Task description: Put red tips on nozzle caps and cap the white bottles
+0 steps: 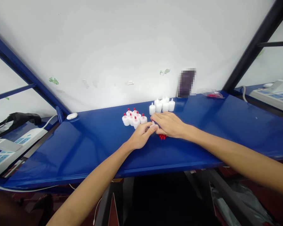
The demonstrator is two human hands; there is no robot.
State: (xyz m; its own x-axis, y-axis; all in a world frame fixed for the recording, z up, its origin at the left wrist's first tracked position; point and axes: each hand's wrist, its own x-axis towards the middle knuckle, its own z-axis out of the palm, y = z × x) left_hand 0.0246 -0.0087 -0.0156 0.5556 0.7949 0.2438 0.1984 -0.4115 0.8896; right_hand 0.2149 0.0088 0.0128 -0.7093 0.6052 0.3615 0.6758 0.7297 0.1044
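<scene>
Small assembly workshop; blue metal workbench [85, 147], batches of little bottles [134, 119]

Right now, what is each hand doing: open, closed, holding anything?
Left hand: fingers closed on a small white bottle.
Right hand: palm down, touching the same bottle; whether it grips cannot be told.

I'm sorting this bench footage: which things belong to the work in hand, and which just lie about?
In hand: left hand, right hand, small white piece, red-capped bottles, uncapped bottles, loose red caps.
Lying about: white puck, power strip, plastic bag.
</scene>
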